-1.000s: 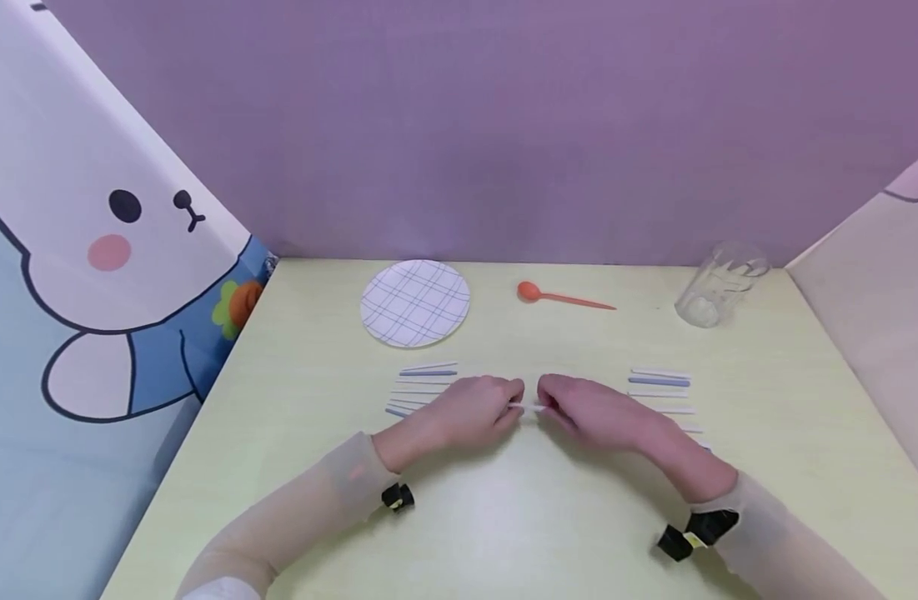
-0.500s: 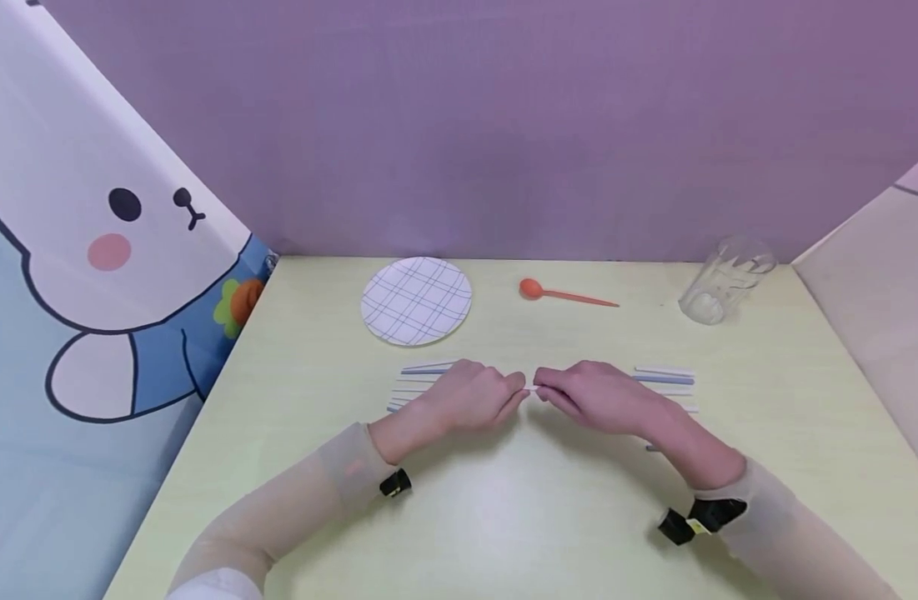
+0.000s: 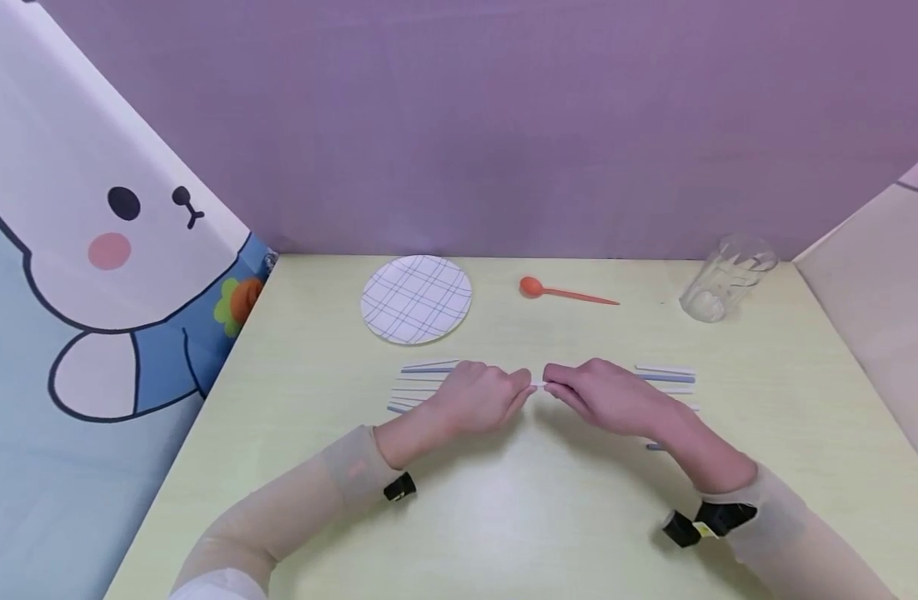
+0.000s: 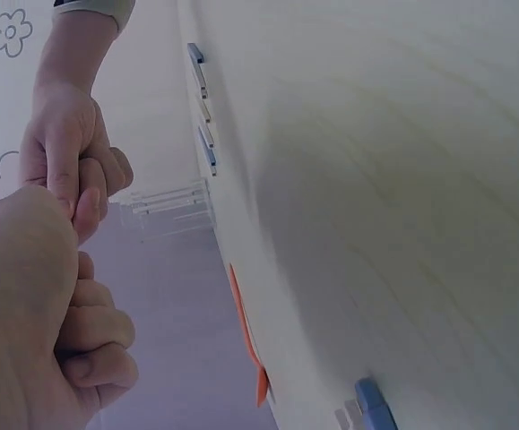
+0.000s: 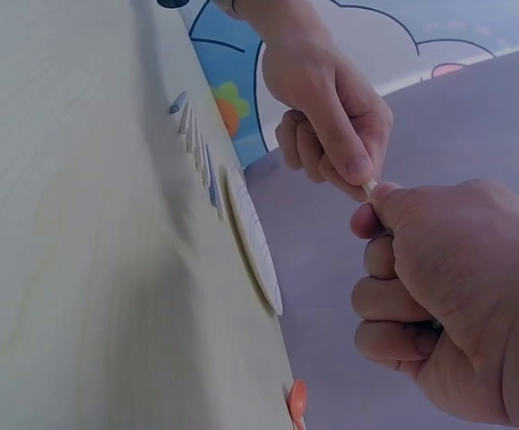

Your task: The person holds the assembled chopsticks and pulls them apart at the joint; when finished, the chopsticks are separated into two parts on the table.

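Note:
A thin white stick (image 3: 539,384) spans the small gap between my two hands above the middle of the table. My left hand (image 3: 479,398) pinches one end, its other fingers curled. My right hand (image 3: 607,398) pinches the opposite end, thumb against the forefinger. In the right wrist view only a short white bit (image 5: 369,186) shows between the fingertips; the remainder is hidden in the hands. Thin white and blue sticks lie in a row (image 3: 417,390) beyond my left hand. A similar group of sticks (image 3: 664,378) lies beyond my right hand, partly covered by that arm.
Toward the back of the pale table (image 3: 474,533) lie a round plate (image 3: 417,300) with a blue check pattern and an orange spoon (image 3: 531,287). A clear glass (image 3: 719,283) stands at the back right. A purple wall (image 3: 504,125) rises behind.
Both hands have moved up and away from me in the head view, still pinching the white stick. They shift slightly right over the last half second. Less of the stick shows between them.

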Available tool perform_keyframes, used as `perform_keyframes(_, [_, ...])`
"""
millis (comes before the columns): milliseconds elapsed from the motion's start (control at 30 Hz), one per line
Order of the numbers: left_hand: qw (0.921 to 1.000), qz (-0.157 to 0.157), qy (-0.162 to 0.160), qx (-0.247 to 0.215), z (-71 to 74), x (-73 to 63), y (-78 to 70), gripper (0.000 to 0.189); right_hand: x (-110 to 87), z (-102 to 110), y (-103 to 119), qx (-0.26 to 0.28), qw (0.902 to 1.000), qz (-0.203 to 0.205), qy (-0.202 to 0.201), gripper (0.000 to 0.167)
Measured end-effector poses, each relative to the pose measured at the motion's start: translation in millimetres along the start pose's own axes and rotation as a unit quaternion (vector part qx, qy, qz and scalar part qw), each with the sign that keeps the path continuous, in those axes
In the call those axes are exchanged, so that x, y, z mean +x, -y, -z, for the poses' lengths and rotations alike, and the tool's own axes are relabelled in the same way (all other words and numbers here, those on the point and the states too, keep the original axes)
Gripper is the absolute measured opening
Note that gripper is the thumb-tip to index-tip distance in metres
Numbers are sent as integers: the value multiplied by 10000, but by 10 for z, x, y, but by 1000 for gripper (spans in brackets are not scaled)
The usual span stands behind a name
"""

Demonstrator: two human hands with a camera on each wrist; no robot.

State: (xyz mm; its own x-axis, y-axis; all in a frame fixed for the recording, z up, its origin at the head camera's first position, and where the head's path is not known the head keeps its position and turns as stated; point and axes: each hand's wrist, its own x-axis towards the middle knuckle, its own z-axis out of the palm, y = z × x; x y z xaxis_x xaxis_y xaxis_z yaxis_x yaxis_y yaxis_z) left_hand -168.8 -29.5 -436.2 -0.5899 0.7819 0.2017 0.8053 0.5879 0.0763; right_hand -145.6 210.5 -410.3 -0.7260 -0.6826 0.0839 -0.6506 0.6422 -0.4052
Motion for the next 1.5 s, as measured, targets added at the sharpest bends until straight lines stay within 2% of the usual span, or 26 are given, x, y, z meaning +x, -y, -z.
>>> perform_keyframes(100, [10000, -12, 18, -2, -2, -3, -11, 36, -16, 5, -5, 63, 10000, 26, 37, 23])
perform_keyframes(400, [9993, -348, 111, 52, 28, -27, -21, 36, -64, 31, -8, 166, 9993, 287, 161, 27])
perform_keyframes(733, [10000, -44, -24, -59, 61, -9, -76, 36, -73, 43, 8, -46, 9998, 190, -71, 22])
perform_keyframes(833, [10000, -33, -3, 35, 93, -19, -77, 36, -70, 57, 30, -203, 9996, 192, -41, 24])
perform_keyframes(1033, [9994, -219, 43, 266, 143, -22, -39, 35, -4, 108, 135, -581, 9982, 112, 119, 25])
perform_keyframes(1200, [9993, -294, 244, 31, 210, -26, -7, 33, 40, 123, 182, -433, 9984, -101, 352, 27])
perform_keyframes(1333, [9987, -270, 441, -45, 237, -49, -15, 35, 22, 136, 180, -241, 9988, -60, 421, 31])
perform_keyframes(1500, [9990, -244, 360, -104, 250, -69, -65, 35, -17, 144, 172, -159, 9989, -6, 439, 32])
